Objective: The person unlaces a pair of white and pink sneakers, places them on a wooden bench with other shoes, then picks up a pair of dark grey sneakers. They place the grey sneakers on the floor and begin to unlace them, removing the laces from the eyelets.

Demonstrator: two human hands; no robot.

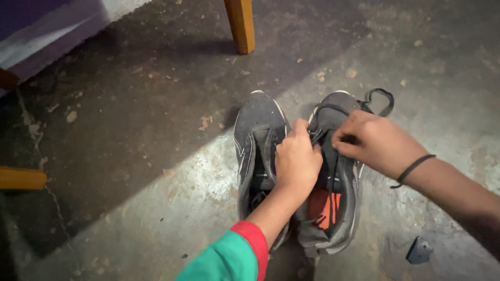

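On the concrete floor (156, 208), right of the untouched left shoe (258, 140), both hands (298, 161) (377, 141) pinch the loose black lace (379, 99) of the right shoe (336, 177), apparently not yet tied.

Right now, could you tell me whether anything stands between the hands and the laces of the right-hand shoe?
Nothing visible does: both the left hand and right hand already pinch the dark laces of the grey shoe.

Left hand (298, 161) hides right shoe's (333, 171) tongue
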